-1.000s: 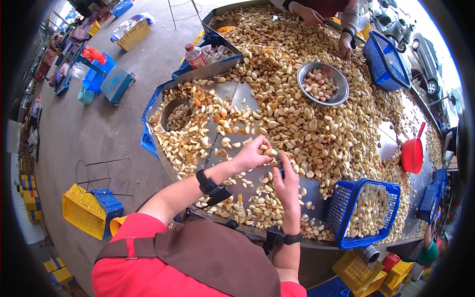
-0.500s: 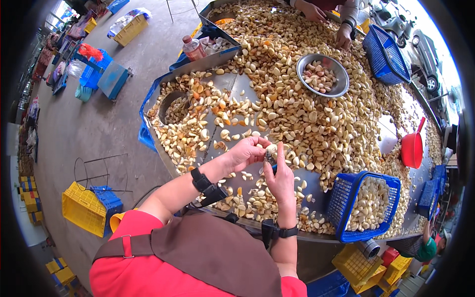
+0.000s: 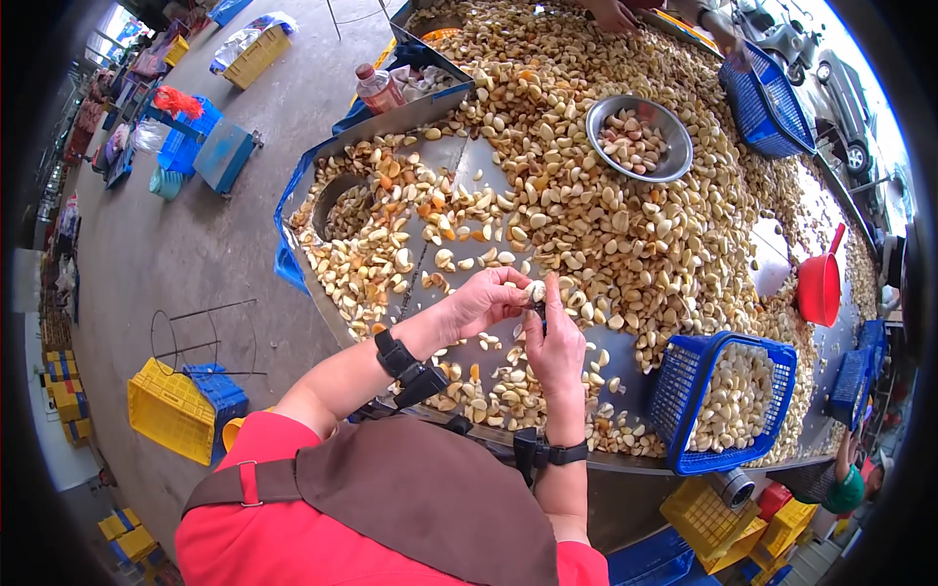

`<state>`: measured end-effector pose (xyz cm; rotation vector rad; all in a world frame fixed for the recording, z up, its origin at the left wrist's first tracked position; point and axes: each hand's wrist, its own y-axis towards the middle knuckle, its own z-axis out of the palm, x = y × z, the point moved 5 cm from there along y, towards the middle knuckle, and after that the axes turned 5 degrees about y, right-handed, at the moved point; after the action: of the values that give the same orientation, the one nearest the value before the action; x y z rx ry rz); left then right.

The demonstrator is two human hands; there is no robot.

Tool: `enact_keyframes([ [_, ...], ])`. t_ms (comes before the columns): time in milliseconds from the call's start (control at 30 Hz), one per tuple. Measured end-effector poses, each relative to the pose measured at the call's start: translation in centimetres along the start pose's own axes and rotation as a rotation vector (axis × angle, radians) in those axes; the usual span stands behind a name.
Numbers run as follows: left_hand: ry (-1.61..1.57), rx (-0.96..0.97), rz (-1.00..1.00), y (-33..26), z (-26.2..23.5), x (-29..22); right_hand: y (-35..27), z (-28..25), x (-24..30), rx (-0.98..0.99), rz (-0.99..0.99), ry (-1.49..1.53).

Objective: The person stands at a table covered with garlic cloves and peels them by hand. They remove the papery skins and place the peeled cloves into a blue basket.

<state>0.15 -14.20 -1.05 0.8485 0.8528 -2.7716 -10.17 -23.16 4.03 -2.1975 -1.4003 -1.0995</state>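
Observation:
Over the near part of the metal table (image 3: 459, 151), my left hand (image 3: 486, 301) pinches a pale, rounded piece (image 3: 534, 291) between its fingertips. My right hand (image 3: 555, 344) meets it from the right, thumb and forefinger closed at the piece. Those fingers hold a small dark tool (image 3: 537, 309) with a bit of blue on it, mostly hidden by the hand. Beneath and around both hands lie loose pale, clove-like pieces (image 3: 625, 230), heaped thickly beyond and to the right. Their exact kind is hard to make out.
A steel bowl (image 3: 674, 168) of pinkish pieces rests on the heap. To the right stand a blue basket (image 3: 674, 391) of pale pieces and a red scoop (image 3: 819, 293). Leftward, the table has a round hole (image 3: 337, 200). A co-worker's hand (image 3: 614, 15) is at the far side.
My hands stay nearly in place, turning slightly around the pale piece. At the far side, the co-worker's right-hand arm has moved from the heap toward the far blue basket.

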Motion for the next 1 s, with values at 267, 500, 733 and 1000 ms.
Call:
enact_keyframes([
  [267, -0.035, 0.053, -0.043, -0.1, 1.2, 0.0, -1.6, 0.5, -5.1, -0.123, 0.713, 1.293],
  [500, 0.198, 0.334, -0.112, 3.4, 12.8, 0.1, -5.3, -2.6, -8.7, 0.150, 0.535, 0.214],
  [733, 0.312, 0.549, 0.031, 7.1, 29.3, 3.3, -8.4, -2.9, -8.1, -0.005, 0.571, 0.694],
  [1000, 1.467, 0.690, 0.150, 2.1, 11.5, 6.0, -7.1, -5.0, -10.1, 0.007, 0.710, 0.203],
])
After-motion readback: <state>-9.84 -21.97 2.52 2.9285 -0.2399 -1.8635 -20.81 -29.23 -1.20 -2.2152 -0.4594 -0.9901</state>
